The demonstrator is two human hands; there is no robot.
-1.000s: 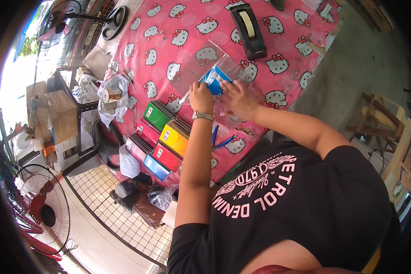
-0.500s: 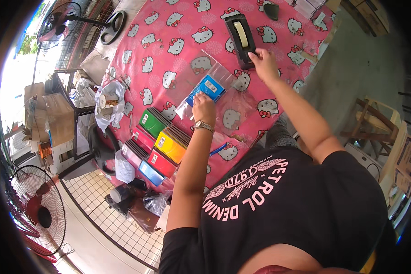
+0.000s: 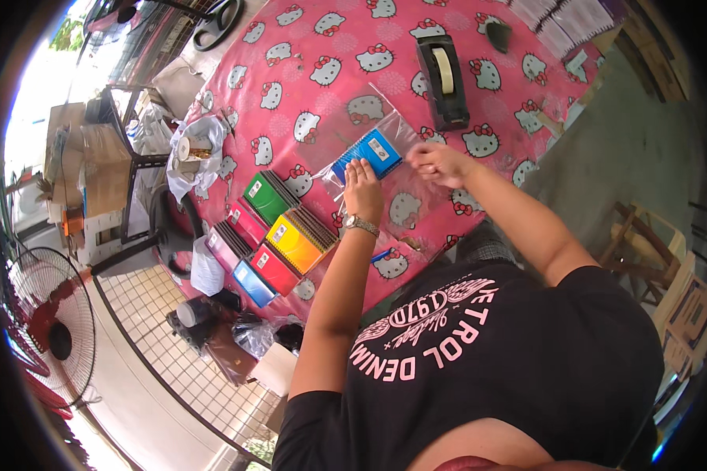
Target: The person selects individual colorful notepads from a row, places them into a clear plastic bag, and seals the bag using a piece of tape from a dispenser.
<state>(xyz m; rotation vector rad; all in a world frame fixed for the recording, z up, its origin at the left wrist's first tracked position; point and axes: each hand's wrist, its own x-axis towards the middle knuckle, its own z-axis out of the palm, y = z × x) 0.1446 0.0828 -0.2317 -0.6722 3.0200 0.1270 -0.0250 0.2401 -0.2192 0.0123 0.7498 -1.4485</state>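
Observation:
A small blue spiral notebook (image 3: 373,154) lies on a clear plastic bag (image 3: 401,125) or inside it; I cannot tell which. My left hand (image 3: 361,188), with a watch at the wrist, rests flat on the notebook's lower left part, fingers stretched out. To the right of the notebook, my right hand (image 3: 441,165) is closed in a pinch over the bag's right side. Its fingertips are slightly blurred, and what they hold is hidden. Beyond that hand stands a black tape dispenser (image 3: 452,114) with a pale roll of tape (image 3: 444,71), touched by neither hand.
Stacks of coloured spiral notebooks (image 3: 297,239) stand left of my left forearm. A blue pen (image 3: 382,255) lies near the front edge of the pink patterned tablecloth (image 3: 322,102). White sheets (image 3: 565,23) occupy the far right corner. A fan (image 3: 51,326) stands at the left.
My right hand has left the tape dispenser and come toward me, to the bag's right side. My left hand stays on the blue notebook. The whole view has shifted slightly.

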